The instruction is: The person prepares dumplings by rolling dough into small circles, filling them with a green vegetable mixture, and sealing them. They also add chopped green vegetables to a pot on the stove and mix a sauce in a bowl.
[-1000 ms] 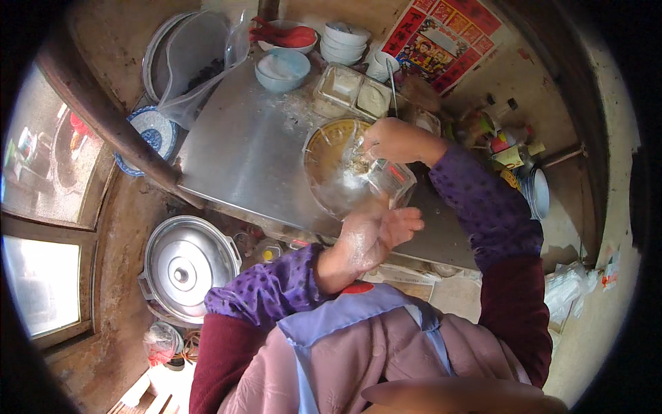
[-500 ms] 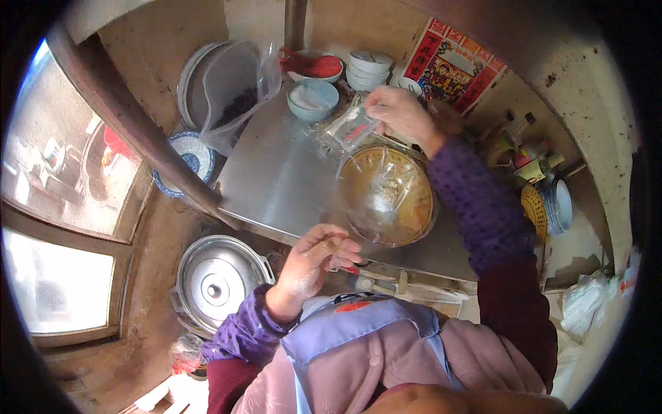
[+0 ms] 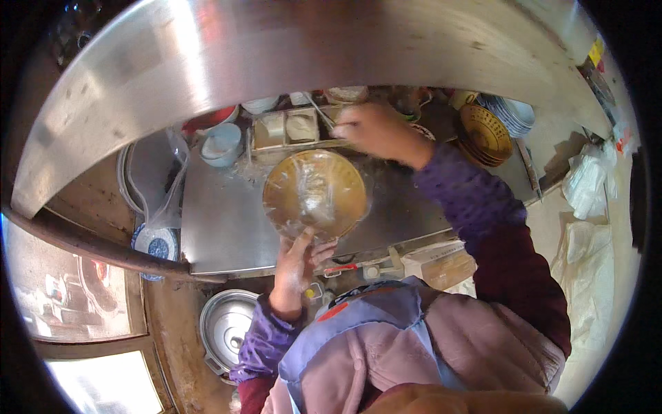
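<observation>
A yellow-brown bowl (image 3: 352, 200) covered or lined with clear plastic film sits at the near part of the metal counter. My left hand (image 3: 295, 265) is closed on its near rim, thumb on top, and some fingers are hidden below. Whitish matter shows through the film in the middle. Beyond the bowl, my right hand (image 3: 386, 132) hovers over a divided seasoning box (image 3: 286, 141) with pale powder in it. It is blurred, and its fingers pinch a thin-handled utensil (image 3: 320, 110) slanting up to the left; the utensil's far end is unclear.
A pale blue bowl (image 3: 222, 145) with white contents stands left of the box. Stacked brown woven-looking dishes (image 3: 485, 134) and blue-white plates (image 3: 507, 114) are at the right. A metal hood edge (image 3: 310, 48) overhangs the counter. A lidded pot (image 3: 231, 324) stands below left.
My left hand has gone from the air to the bowl's rim. My right hand has let go of the clear packet and now holds a thin utensil over the box. The view has shifted.
</observation>
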`<action>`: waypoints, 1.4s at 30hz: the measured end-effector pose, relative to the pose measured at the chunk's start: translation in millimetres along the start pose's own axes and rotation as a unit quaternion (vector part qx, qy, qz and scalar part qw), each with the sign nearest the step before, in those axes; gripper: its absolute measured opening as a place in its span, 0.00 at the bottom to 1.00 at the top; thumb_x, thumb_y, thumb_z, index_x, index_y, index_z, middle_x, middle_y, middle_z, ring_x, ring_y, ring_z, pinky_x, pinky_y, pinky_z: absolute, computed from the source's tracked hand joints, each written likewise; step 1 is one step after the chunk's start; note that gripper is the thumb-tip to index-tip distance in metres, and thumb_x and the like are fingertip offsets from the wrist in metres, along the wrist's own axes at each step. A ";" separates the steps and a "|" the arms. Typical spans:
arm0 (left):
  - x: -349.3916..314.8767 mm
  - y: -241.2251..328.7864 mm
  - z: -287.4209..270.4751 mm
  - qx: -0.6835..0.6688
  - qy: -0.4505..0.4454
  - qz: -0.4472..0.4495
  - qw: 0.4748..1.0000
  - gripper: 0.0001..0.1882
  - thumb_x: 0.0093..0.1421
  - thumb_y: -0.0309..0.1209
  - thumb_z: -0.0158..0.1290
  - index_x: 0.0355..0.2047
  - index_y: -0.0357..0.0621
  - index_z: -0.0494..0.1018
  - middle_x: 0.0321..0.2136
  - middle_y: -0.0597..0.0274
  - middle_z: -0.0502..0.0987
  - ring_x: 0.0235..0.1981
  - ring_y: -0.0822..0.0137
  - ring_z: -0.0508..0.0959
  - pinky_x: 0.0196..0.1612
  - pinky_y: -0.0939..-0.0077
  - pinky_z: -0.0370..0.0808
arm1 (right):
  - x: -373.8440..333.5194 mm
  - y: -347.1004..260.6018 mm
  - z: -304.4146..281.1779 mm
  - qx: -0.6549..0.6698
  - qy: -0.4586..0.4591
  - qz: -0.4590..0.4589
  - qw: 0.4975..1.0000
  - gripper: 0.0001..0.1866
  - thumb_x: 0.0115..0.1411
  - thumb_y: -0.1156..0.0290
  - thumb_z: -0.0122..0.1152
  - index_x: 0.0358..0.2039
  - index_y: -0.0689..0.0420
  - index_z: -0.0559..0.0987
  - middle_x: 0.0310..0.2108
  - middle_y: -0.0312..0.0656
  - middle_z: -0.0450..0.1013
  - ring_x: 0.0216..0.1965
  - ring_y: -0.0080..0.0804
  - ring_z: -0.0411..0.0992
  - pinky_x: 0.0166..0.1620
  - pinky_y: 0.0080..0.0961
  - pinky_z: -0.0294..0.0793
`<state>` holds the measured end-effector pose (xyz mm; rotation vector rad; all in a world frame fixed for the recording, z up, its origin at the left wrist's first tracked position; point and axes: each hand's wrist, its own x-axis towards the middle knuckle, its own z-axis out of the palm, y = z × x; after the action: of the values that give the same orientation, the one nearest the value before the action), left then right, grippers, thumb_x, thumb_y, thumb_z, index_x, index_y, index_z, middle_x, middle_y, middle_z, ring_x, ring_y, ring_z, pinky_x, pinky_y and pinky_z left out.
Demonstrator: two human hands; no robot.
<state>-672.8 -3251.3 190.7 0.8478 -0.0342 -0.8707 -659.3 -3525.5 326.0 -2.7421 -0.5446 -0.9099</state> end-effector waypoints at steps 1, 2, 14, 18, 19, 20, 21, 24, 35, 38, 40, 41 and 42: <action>7.6 -3.8 3.7 0.014 -0.002 0.004 1.000 0.23 0.61 0.34 0.51 0.55 0.44 0.61 0.46 0.52 0.72 0.43 0.51 0.77 0.37 0.62 0.80 | -19.4 20.3 -26.4 0.035 -0.046 0.211 0.976 0.10 0.55 0.64 0.57 0.24 0.57 0.77 0.21 0.48 0.71 0.25 0.45 0.72 0.30 0.36 0.70; 13.8 -7.2 6.7 0.001 -0.001 0.032 0.999 0.24 0.59 0.28 0.52 0.55 0.44 0.62 0.48 0.56 0.71 0.46 0.53 0.76 0.40 0.60 0.80 | -33.0 42.9 -48.4 -0.016 -0.064 0.268 0.961 0.11 0.55 0.63 0.58 0.24 0.58 0.78 0.22 0.48 0.73 0.25 0.43 0.73 0.31 0.35 0.71; -26.7 -43.1 56.9 -0.007 0.061 0.006 0.998 0.27 0.48 0.16 0.47 0.51 0.42 0.66 0.42 0.55 0.74 0.40 0.57 0.76 0.43 0.57 0.76 | -223.0 89.7 -66.2 0.559 0.178 0.629 0.510 0.13 0.58 0.60 0.62 0.35 0.56 0.77 0.22 0.33 0.69 0.18 0.15 0.64 0.16 0.11 0.54; -8.7 -63.5 94.7 0.004 0.034 -0.068 0.997 0.23 0.49 0.20 0.48 0.49 0.38 0.67 0.40 0.54 0.74 0.40 0.57 0.76 0.42 0.60 0.75 | -211.4 113.1 -43.2 0.514 0.227 0.543 0.624 0.14 0.60 0.60 0.59 0.37 0.59 0.78 0.22 0.33 0.68 0.19 0.16 0.64 0.19 0.15 0.60; -3.0 -70.2 104.7 -0.013 0.059 -0.087 0.994 0.23 0.50 0.21 0.48 0.49 0.38 0.67 0.40 0.54 0.74 0.39 0.57 0.76 0.42 0.60 0.75 | -206.2 113.7 -45.3 0.456 0.169 0.504 0.713 0.14 0.60 0.61 0.58 0.36 0.60 0.78 0.21 0.34 0.68 0.20 0.18 0.66 0.20 0.17 0.62; -0.1 -74.2 112.4 0.015 0.051 -0.070 0.996 0.23 0.53 0.26 0.50 0.51 0.38 0.65 0.42 0.54 0.74 0.41 0.55 0.76 0.43 0.58 0.75 | -203.0 110.9 -50.9 0.362 0.137 0.475 0.791 0.13 0.60 0.62 0.58 0.36 0.61 0.78 0.21 0.35 0.67 0.20 0.20 0.67 0.22 0.19 0.64; 2.2 -76.3 118.6 0.018 0.060 -0.064 0.996 0.23 0.54 0.29 0.51 0.51 0.38 0.65 0.43 0.53 0.74 0.43 0.55 0.75 0.43 0.57 0.75 | -202.0 104.8 -57.9 0.279 0.097 0.419 0.859 0.13 0.61 0.63 0.57 0.36 0.62 0.78 0.20 0.35 0.67 0.21 0.23 0.68 0.23 0.21 0.66; 10.6 -77.9 133.0 0.027 -0.006 -0.034 0.999 0.25 0.58 0.38 0.51 0.53 0.41 0.64 0.48 0.53 0.72 0.46 0.54 0.74 0.40 0.53 0.76 | -206.3 86.9 -81.5 0.047 0.053 0.190 0.979 0.10 0.59 0.67 0.56 0.36 0.60 0.77 0.27 0.38 0.70 0.28 0.34 0.72 0.30 0.28 0.71; 26.2 -73.9 147.0 0.025 0.021 -0.061 0.998 0.23 0.63 0.41 0.47 0.55 0.45 0.62 0.48 0.57 0.72 0.45 0.56 0.76 0.33 0.60 0.78 | -237.5 79.6 -40.7 0.200 0.182 0.370 0.889 0.09 0.62 0.71 0.51 0.36 0.62 0.77 0.24 0.42 0.72 0.19 0.27 0.69 0.26 0.24 0.71; 29.1 -73.6 140.6 0.012 0.009 -0.070 0.997 0.21 0.63 0.41 0.47 0.53 0.47 0.64 0.47 0.57 0.73 0.45 0.54 0.76 0.34 0.55 0.78 | -236.8 80.5 -29.0 0.339 0.235 0.455 0.789 0.12 0.64 0.69 0.51 0.36 0.66 0.76 0.21 0.39 0.72 0.17 0.21 0.68 0.23 0.20 0.68; 30.9 -74.8 135.9 0.013 0.010 -0.063 0.998 0.19 0.62 0.42 0.47 0.51 0.50 0.67 0.46 0.58 0.74 0.45 0.51 0.75 0.36 0.48 0.77 | -234.6 82.9 -22.9 0.385 0.262 0.504 0.727 0.12 0.64 0.68 0.52 0.37 0.65 0.76 0.21 0.38 0.72 0.17 0.21 0.67 0.21 0.18 0.66; 31.5 -75.8 133.9 0.024 0.023 -0.063 0.997 0.19 0.62 0.42 0.47 0.51 0.50 0.67 0.46 0.57 0.74 0.45 0.51 0.75 0.36 0.47 0.77 | -233.7 84.3 -20.3 0.422 0.275 0.507 0.700 0.12 0.64 0.67 0.52 0.37 0.65 0.76 0.21 0.38 0.71 0.16 0.21 0.67 0.21 0.17 0.66; 32.3 -76.8 132.4 0.034 0.034 -0.059 0.997 0.20 0.62 0.42 0.47 0.51 0.49 0.67 0.46 0.57 0.74 0.45 0.51 0.75 0.36 0.47 0.77 | -232.8 86.1 -18.6 0.435 0.296 0.521 0.672 0.12 0.63 0.67 0.53 0.37 0.65 0.76 0.21 0.38 0.71 0.16 0.21 0.67 0.20 0.17 0.65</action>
<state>-748.5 -3384.9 220.2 0.9498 0.0470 -0.9538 -807.3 -3674.9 192.7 -1.3091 0.5717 -0.7816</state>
